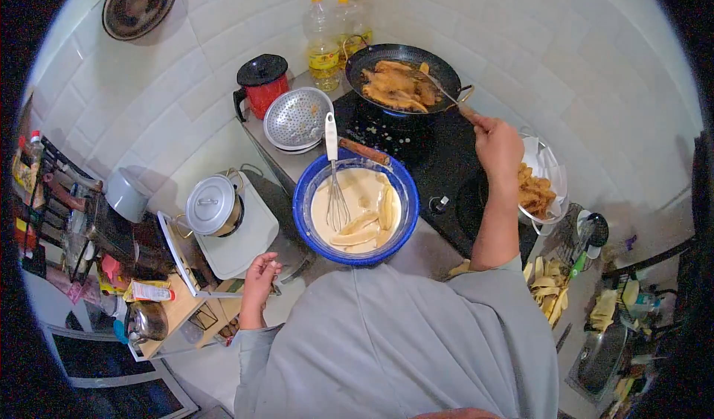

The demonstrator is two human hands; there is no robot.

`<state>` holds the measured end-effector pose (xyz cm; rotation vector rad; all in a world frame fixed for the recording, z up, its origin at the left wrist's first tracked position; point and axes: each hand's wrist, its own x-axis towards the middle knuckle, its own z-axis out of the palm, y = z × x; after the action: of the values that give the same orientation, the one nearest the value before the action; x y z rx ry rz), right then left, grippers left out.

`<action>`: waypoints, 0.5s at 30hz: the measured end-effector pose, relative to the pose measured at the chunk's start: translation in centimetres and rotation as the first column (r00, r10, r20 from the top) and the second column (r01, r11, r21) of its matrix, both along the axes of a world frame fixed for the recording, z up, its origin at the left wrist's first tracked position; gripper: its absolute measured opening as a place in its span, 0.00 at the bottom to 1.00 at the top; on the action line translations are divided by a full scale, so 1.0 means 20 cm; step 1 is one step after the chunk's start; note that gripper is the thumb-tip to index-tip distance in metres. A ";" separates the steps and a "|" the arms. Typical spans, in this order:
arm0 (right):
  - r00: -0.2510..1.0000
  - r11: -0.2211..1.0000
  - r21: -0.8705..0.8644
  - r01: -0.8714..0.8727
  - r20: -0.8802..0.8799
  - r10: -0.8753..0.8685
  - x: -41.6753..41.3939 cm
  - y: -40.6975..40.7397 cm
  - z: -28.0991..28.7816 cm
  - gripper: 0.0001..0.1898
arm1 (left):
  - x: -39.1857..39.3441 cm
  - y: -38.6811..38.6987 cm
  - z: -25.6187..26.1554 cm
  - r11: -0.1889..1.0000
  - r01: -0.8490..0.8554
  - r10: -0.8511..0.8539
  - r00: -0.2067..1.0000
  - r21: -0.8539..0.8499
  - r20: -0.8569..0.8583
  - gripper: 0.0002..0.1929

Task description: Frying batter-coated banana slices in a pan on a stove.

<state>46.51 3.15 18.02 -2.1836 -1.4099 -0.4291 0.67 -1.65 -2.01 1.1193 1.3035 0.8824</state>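
My right hand [500, 147] grips the wooden handle of a metal spatula [444, 89], whose head reaches into a dark wok [404, 52]. Browned banana fritters [393, 87] lie in the oil there, over a blue flame. Before me stands a blue basin [301, 218] of pale batter [321, 198] holding several peeled banana pieces [357, 224]. A wire whisk [337, 201] with a white handle leans in the batter. To the left of the basin my left hand [263, 271] hangs with loosely curled fingers; whether it holds anything small is not clear.
A perforated metal strainer [295, 119] and red lidded pot [265, 90] stand left of the stove [429, 157], with oil bottles [323, 56] behind. At right, a paper-lined basket [549, 162] holds fried pieces, near banana peels [544, 291]. A lidded pot [211, 204] sits left.
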 end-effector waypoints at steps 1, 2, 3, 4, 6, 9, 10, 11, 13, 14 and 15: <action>1.000 1.000 -0.001 0.001 -0.001 -0.001 -0.01 -0.02 0.02 0.09 | 0.00 0.00 0.00 1.000 0.005 -0.005 1.000 0.000 -0.017 0.13; 0.999 1.000 0.004 -0.031 -0.011 0.031 -0.04 -0.04 0.05 0.09 | 0.00 0.00 0.00 1.000 0.010 -0.010 0.999 0.000 -0.035 0.13; 0.998 0.998 0.012 -0.062 -0.022 0.062 -0.06 -0.06 0.05 0.08 | 0.01 0.00 0.00 1.000 0.013 -0.013 0.999 -0.001 -0.035 0.13; 0.998 0.998 0.011 -0.059 -0.022 0.060 -0.07 -0.07 0.05 0.08 | 0.01 0.00 0.01 1.000 0.012 -0.012 0.999 -0.006 -0.032 0.13; 0.988 0.990 0.010 -0.142 -0.055 0.142 -0.08 -0.09 0.03 0.09 | 0.02 0.01 0.03 1.000 0.012 -0.012 0.999 -0.011 -0.029 0.13; 0.983 0.983 -0.024 -0.185 -0.006 0.184 -0.11 -0.07 -0.02 0.09 | 0.03 0.01 0.04 1.000 0.009 -0.010 0.998 -0.022 -0.061 0.13; 0.981 0.981 -0.040 -0.192 -0.005 0.192 -0.15 -0.07 0.00 0.09 | 0.02 0.01 0.02 1.000 0.004 -0.005 0.999 -0.020 -0.051 0.13; 0.981 0.980 -0.040 -0.194 -0.006 0.194 -0.15 -0.06 -0.02 0.09 | 0.02 0.01 0.01 1.000 0.000 0.000 0.999 -0.017 -0.041 0.13; 0.978 0.984 -0.029 -0.174 0.113 0.176 -0.13 -0.02 -0.09 0.16 | 0.01 0.01 0.01 1.000 0.012 -0.012 0.999 0.001 -0.038 0.13; 0.978 0.984 -0.028 -0.174 0.113 0.176 -0.12 0.01 -0.13 0.16 | 0.01 0.01 0.01 1.000 0.022 -0.021 0.999 0.019 -0.035 0.13; 0.975 0.985 -0.025 -0.169 0.144 0.170 -0.10 0.04 -0.17 0.17 | 0.01 0.01 0.01 1.000 0.019 -0.019 0.999 0.021 -0.035 0.13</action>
<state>44.47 4.01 14.69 -2.0556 -1.6665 -0.5276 0.83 -1.46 -1.85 1.1665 1.3126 0.8679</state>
